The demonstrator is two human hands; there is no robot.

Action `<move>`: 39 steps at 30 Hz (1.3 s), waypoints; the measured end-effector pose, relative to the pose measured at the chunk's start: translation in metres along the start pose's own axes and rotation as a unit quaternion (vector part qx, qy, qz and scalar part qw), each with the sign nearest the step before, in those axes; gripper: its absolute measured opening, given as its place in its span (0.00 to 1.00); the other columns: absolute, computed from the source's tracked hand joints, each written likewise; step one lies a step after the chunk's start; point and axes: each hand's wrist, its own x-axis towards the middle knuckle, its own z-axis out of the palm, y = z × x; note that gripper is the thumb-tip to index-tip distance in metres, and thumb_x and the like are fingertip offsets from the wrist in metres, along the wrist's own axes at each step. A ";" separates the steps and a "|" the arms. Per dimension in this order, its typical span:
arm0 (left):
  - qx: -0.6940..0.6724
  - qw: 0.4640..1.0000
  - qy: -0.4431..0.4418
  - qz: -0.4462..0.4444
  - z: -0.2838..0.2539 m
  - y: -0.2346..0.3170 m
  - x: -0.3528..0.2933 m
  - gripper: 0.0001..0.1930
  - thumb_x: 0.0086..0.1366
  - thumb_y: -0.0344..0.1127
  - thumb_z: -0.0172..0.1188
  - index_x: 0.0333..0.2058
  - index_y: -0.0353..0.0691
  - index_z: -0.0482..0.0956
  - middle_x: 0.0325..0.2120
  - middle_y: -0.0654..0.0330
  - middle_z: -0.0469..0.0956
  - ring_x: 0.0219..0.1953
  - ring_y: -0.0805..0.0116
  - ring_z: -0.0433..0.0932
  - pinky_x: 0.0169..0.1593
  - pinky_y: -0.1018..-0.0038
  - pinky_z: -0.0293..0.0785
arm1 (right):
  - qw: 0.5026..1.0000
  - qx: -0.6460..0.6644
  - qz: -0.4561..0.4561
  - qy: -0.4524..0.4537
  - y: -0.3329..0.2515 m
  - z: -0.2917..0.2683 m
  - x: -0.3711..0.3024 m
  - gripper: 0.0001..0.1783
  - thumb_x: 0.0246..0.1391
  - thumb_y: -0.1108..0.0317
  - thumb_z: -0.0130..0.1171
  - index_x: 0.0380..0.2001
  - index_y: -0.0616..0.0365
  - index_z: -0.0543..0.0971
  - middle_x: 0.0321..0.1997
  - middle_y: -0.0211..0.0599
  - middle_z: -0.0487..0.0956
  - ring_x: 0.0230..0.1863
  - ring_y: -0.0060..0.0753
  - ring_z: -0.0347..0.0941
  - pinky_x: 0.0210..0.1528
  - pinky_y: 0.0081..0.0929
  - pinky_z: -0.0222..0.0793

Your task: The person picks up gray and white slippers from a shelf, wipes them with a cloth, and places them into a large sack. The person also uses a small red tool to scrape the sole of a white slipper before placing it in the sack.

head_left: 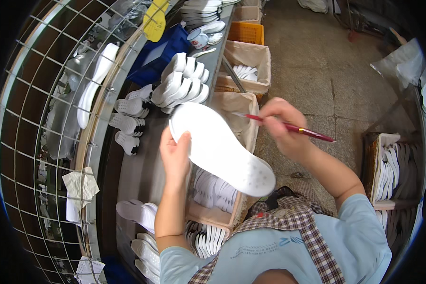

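Observation:
A white shoe sole is in my left hand, which grips it by its left edge with the thumb on the upper face. Its far edge looks dark, and small round dimples mark the near end. To the right of the sole, my right hand pinches a slim dark-red brush with a gold band. The thin tip points left toward the sole, apart from it; motion blurs the tip and fingers. Just beyond the sole stands a stack of white soles on the bench.
Black-and-white soles lie at the left of the bench, before a wire mesh. A blue crate and a mug are farther back. Lined baskets holding soles line the bench's right side; another basket stands far right.

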 end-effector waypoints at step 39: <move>-0.024 0.995 -0.066 -0.071 0.141 -0.029 -0.030 0.20 0.59 0.23 0.50 0.51 0.27 0.64 0.42 0.53 0.73 0.41 0.72 0.74 0.45 0.77 0.70 | 0.934 -0.182 0.274 -0.141 0.002 -0.140 -0.029 0.17 0.49 0.55 0.59 0.27 0.59 0.72 0.24 0.40 0.73 0.27 0.35 0.72 0.28 0.31 0.65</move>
